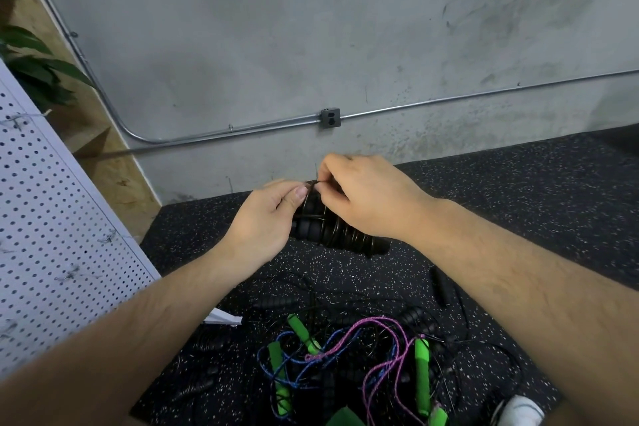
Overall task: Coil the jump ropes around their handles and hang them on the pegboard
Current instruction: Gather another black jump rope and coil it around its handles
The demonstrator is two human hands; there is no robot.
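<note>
Pinching the thin, probably springy cord, the right grip tucks it; the left grip clasps the light foam handles mid-bundle.

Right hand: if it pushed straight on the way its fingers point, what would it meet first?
Most likely the left hand. The right hand points leftward, pinching the rope at the coiled handles, and the left hand's thumb sits just beyond. Depth is hard to judge.
</note>
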